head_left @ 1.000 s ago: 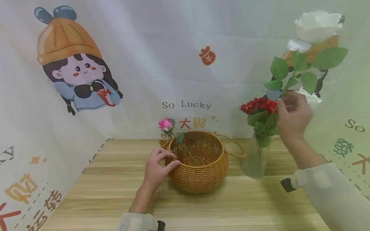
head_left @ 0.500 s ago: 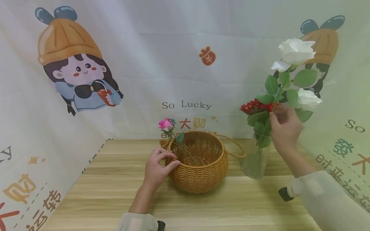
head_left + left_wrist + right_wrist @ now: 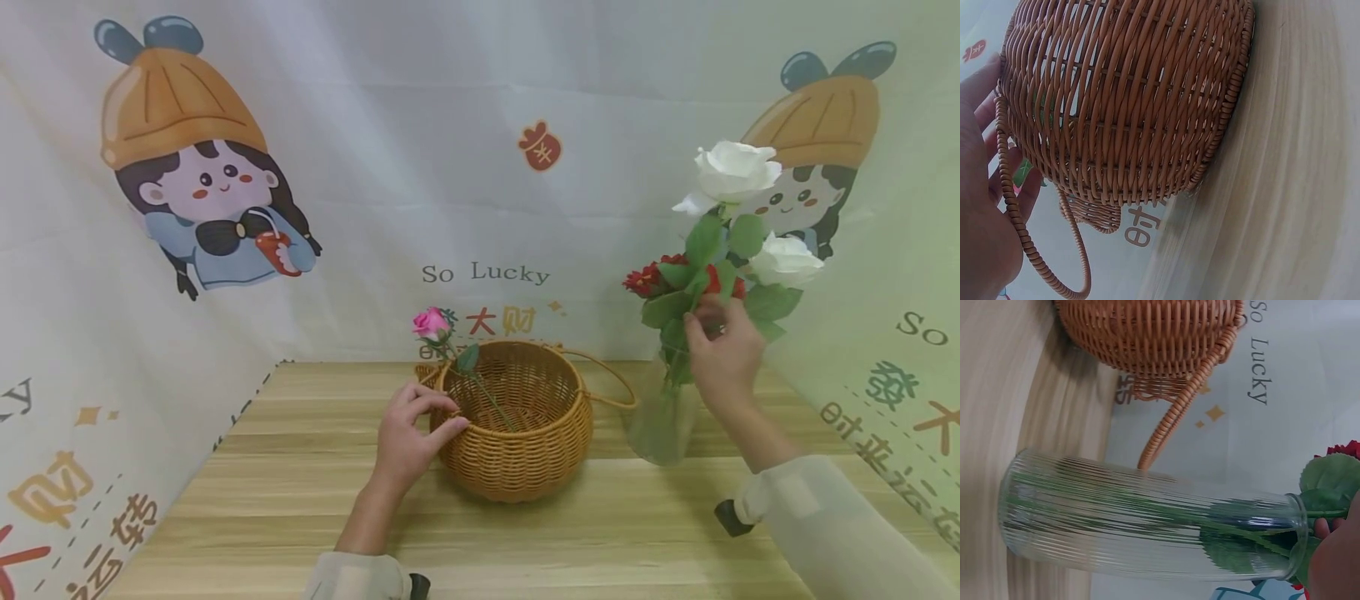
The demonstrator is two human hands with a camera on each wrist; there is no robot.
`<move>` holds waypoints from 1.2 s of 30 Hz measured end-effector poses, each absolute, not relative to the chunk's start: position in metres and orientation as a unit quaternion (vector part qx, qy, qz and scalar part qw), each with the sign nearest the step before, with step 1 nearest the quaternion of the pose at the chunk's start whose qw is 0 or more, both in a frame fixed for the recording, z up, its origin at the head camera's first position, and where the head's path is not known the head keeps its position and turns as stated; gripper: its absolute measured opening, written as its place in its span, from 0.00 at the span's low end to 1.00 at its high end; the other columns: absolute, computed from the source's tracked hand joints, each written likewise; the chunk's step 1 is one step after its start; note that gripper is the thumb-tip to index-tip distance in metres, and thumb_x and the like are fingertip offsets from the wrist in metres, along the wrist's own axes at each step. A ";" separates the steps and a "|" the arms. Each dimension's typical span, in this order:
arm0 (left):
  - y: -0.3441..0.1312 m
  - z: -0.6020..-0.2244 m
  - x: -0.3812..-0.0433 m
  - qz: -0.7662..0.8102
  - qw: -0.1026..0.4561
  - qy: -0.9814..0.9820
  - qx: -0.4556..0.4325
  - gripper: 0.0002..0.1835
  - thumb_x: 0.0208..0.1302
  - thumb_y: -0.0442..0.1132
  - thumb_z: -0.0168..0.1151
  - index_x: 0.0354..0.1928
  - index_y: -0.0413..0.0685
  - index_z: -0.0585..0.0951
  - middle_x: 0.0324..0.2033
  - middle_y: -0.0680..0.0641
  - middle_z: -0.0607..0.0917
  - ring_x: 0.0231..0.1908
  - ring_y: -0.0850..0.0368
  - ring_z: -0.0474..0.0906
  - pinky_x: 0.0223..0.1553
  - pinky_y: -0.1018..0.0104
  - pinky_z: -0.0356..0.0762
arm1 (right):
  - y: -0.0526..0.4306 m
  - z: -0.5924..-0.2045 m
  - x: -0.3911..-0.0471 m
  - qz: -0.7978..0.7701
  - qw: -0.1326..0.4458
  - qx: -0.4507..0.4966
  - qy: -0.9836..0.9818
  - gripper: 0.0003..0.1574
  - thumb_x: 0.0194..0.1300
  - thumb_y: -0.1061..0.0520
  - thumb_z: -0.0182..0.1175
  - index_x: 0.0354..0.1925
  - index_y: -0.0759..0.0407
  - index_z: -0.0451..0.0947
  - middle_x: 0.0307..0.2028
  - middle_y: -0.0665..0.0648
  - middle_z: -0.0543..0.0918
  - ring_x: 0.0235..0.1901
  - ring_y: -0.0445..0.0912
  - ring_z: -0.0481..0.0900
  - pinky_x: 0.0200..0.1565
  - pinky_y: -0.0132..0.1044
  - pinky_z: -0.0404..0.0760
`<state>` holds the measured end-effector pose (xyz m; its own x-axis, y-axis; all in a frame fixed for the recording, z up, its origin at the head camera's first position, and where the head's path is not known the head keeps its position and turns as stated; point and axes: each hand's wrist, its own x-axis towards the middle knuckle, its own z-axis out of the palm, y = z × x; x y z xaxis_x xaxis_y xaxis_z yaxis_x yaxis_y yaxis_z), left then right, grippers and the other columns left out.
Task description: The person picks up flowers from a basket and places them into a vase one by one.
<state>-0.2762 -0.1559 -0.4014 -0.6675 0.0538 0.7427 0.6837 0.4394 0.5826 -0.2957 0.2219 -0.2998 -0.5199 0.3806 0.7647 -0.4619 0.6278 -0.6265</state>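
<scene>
In the head view my left hand [image 3: 408, 437] pinches the near-left rim of a round wicker basket [image 3: 517, 467] between thumb and fingers. A pink rose [image 3: 431, 323] leans in that basket, its bloom above the far-left rim. My right hand [image 3: 726, 358] pinches the stem of a tall white rose [image 3: 738, 171] just above the mouth of a ribbed glass vase [image 3: 660, 429]. Red flowers [image 3: 643, 281] and a second white rose [image 3: 787, 260] stand in the vase. Several green stems [image 3: 1147, 509] show through its glass in the right wrist view.
The basket's looped side handle [image 3: 611, 379] reaches right, close to the vase. Basket and vase stand on a wood-grain table [image 3: 300, 475]. Behind rises a printed cloth backdrop [image 3: 375, 167] with cartoon figures and lettering, which also covers both sides.
My right hand has moved down and left, lowering the white rose toward the vase; its bloom sits much lower. My left hand and the basket have stayed in place.
</scene>
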 end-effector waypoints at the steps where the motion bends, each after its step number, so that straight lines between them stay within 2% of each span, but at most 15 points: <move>1: -0.156 -0.402 -0.276 -0.474 0.333 -0.780 -0.237 0.11 0.47 0.42 0.79 0.31 0.55 0.85 0.36 0.59 0.78 0.41 0.58 0.73 0.41 0.54 0.72 | 0.222 -0.302 -0.297 0.428 0.494 0.035 -0.756 0.12 0.60 0.69 0.62 0.44 0.71 0.76 0.35 0.65 0.83 0.28 0.26 0.72 0.32 0.17 0.71; 6: -0.156 -0.402 -0.276 -0.473 0.334 -0.781 -0.234 0.10 0.47 0.43 0.79 0.31 0.56 0.85 0.35 0.59 0.78 0.41 0.59 0.73 0.41 0.59 0.71 | 0.222 -0.309 -0.301 0.418 0.515 0.063 -0.745 0.12 0.58 0.71 0.62 0.42 0.72 0.76 0.33 0.66 0.83 0.27 0.22 0.70 0.32 0.16 0.70; 12: -0.156 -0.402 -0.276 -0.473 0.332 -0.782 -0.233 0.11 0.47 0.43 0.79 0.31 0.56 0.85 0.35 0.59 0.78 0.41 0.59 0.73 0.41 0.61 0.71 | 0.221 -0.313 -0.302 0.420 0.521 0.071 -0.740 0.11 0.58 0.70 0.63 0.41 0.72 0.76 0.32 0.67 0.83 0.29 0.23 0.71 0.33 0.16 0.70; 20: -0.156 -0.401 -0.276 -0.474 0.332 -0.781 -0.234 0.10 0.47 0.43 0.79 0.31 0.56 0.85 0.35 0.59 0.78 0.41 0.59 0.73 0.40 0.61 0.71 | 0.223 -0.316 -0.303 0.437 0.497 0.017 -0.750 0.11 0.63 0.65 0.61 0.44 0.69 0.78 0.36 0.65 0.85 0.28 0.23 0.71 0.34 0.19 0.70; 25: -0.156 -0.401 -0.276 -0.469 0.336 -0.782 -0.237 0.11 0.47 0.43 0.79 0.31 0.55 0.85 0.35 0.59 0.79 0.40 0.59 0.73 0.41 0.61 0.71 | 0.223 -0.319 -0.302 0.457 0.482 -0.005 -0.747 0.13 0.65 0.64 0.60 0.46 0.69 0.77 0.38 0.64 0.85 0.31 0.26 0.72 0.37 0.22 0.71; 31: -0.156 -0.401 -0.276 -0.469 0.337 -0.781 -0.239 0.11 0.47 0.43 0.79 0.31 0.55 0.85 0.35 0.58 0.79 0.40 0.58 0.73 0.41 0.61 0.71 | 0.223 -0.319 -0.303 0.460 0.493 -0.001 -0.738 0.12 0.64 0.65 0.60 0.46 0.70 0.76 0.38 0.64 0.84 0.31 0.27 0.72 0.37 0.22 0.71; 36: -0.156 -0.401 -0.276 -0.469 0.338 -0.780 -0.238 0.10 0.47 0.43 0.79 0.31 0.54 0.85 0.36 0.58 0.79 0.41 0.58 0.73 0.41 0.54 0.72 | 0.221 -0.320 -0.305 0.452 0.516 0.007 -0.727 0.10 0.62 0.69 0.60 0.43 0.71 0.77 0.35 0.61 0.83 0.30 0.28 0.71 0.36 0.22 0.71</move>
